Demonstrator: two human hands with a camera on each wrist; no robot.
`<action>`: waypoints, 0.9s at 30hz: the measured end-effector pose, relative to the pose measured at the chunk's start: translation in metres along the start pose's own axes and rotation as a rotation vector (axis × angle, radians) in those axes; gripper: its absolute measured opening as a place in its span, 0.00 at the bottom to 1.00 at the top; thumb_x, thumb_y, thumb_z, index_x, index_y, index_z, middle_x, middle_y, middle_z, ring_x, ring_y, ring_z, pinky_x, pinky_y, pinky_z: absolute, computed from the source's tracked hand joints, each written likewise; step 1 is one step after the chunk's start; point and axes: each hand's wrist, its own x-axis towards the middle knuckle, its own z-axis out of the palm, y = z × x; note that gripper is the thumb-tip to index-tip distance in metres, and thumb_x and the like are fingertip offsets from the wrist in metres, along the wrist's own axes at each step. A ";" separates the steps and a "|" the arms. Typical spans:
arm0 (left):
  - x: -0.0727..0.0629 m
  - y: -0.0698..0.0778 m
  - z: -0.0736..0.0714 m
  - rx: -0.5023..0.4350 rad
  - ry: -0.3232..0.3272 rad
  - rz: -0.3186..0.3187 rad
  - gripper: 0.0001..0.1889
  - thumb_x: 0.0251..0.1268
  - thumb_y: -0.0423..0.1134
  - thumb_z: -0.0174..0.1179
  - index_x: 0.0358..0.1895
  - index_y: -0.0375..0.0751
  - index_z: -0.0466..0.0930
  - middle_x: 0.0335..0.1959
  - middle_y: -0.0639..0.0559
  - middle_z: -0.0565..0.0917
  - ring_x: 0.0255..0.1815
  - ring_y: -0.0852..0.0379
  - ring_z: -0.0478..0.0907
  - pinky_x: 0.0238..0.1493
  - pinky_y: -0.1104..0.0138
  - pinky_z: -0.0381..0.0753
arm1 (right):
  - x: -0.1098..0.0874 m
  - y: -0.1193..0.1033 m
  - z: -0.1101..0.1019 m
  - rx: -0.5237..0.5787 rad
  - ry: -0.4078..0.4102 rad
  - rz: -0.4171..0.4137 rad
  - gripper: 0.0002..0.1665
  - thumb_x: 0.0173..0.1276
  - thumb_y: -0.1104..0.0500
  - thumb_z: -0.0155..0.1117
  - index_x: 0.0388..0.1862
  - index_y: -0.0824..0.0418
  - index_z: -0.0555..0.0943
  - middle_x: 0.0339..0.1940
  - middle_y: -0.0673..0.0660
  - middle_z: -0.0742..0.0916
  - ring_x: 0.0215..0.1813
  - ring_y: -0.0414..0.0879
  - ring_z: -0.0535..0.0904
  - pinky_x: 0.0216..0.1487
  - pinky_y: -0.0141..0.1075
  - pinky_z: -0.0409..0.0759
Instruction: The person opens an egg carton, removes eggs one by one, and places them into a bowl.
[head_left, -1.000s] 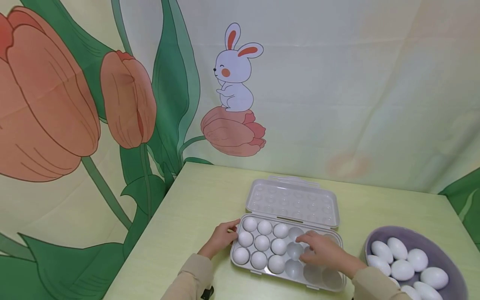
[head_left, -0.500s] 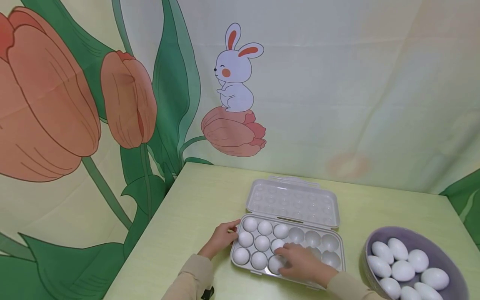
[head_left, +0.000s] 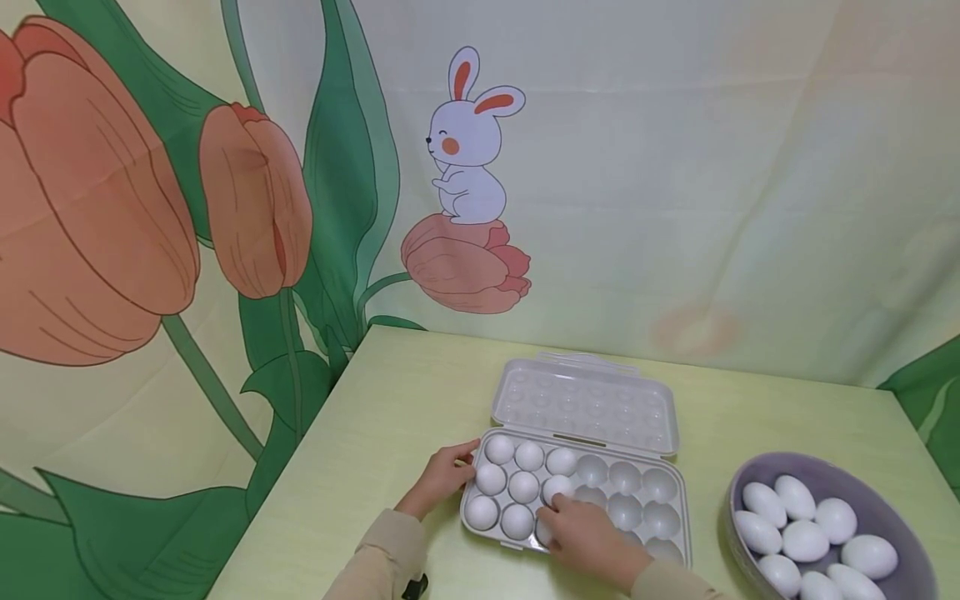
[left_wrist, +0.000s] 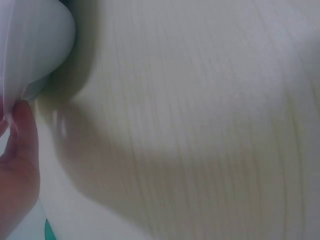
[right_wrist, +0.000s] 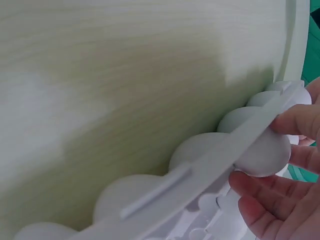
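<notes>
A light grey plastic egg carton lies open on the table, with white eggs filling the cups of its left half. My left hand holds the carton's left end; in the left wrist view the thumb is at the rim. My right hand is over the front row, its fingers and thumb gripping the third egg from the left. That egg sits at the carton's edge in the right wrist view, and the hand partly hides it in the head view.
The carton's dimpled lid lies folded back behind it. A purple-grey bowl with several white eggs stands at the right. Behind the table hangs a printed backdrop with tulips and a rabbit.
My right hand has moved left from above the vacant cups to the front-row egg, and its fingers have come round it. My left hand has stayed at the carton's left end.
</notes>
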 end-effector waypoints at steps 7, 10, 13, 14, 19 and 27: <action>0.001 -0.001 0.000 0.003 0.000 -0.002 0.28 0.49 0.26 0.50 0.59 0.34 0.67 0.33 0.43 0.75 0.24 0.62 0.70 0.23 0.70 0.73 | 0.005 -0.003 0.000 -0.025 -0.044 -0.017 0.12 0.37 0.61 0.64 0.26 0.53 0.76 0.23 0.48 0.72 0.20 0.43 0.68 0.15 0.30 0.61; 0.001 0.000 0.001 0.007 0.001 -0.006 0.28 0.49 0.26 0.50 0.59 0.35 0.67 0.33 0.44 0.74 0.24 0.62 0.70 0.23 0.70 0.73 | 0.006 -0.003 0.002 -0.060 -0.073 -0.016 0.15 0.36 0.62 0.65 0.28 0.52 0.77 0.24 0.49 0.74 0.21 0.44 0.69 0.15 0.31 0.62; 0.001 0.000 0.001 0.008 0.001 -0.008 0.28 0.49 0.26 0.50 0.59 0.35 0.67 0.33 0.44 0.74 0.24 0.62 0.70 0.23 0.70 0.73 | 0.007 -0.003 0.004 -0.081 -0.091 -0.012 0.16 0.37 0.63 0.64 0.30 0.52 0.78 0.24 0.49 0.74 0.23 0.44 0.69 0.15 0.32 0.63; 0.001 0.000 0.001 0.007 0.000 -0.008 0.28 0.49 0.26 0.50 0.59 0.35 0.67 0.33 0.44 0.74 0.24 0.62 0.70 0.23 0.70 0.73 | 0.007 -0.003 0.004 -0.085 -0.095 -0.011 0.16 0.37 0.63 0.64 0.30 0.52 0.78 0.25 0.49 0.74 0.23 0.44 0.70 0.15 0.31 0.63; 0.000 0.000 0.001 0.000 0.000 -0.004 0.28 0.49 0.26 0.50 0.59 0.34 0.67 0.33 0.44 0.74 0.24 0.62 0.69 0.22 0.71 0.72 | 0.008 -0.004 0.000 -0.095 -0.085 -0.032 0.15 0.38 0.63 0.64 0.29 0.53 0.77 0.25 0.50 0.74 0.24 0.44 0.70 0.16 0.31 0.63; 0.000 0.001 0.000 0.005 -0.005 -0.008 0.28 0.49 0.26 0.49 0.60 0.34 0.66 0.33 0.44 0.73 0.24 0.62 0.69 0.23 0.70 0.73 | 0.006 -0.003 -0.006 -0.069 -0.072 -0.079 0.14 0.39 0.62 0.65 0.30 0.54 0.76 0.26 0.49 0.74 0.24 0.44 0.69 0.18 0.30 0.64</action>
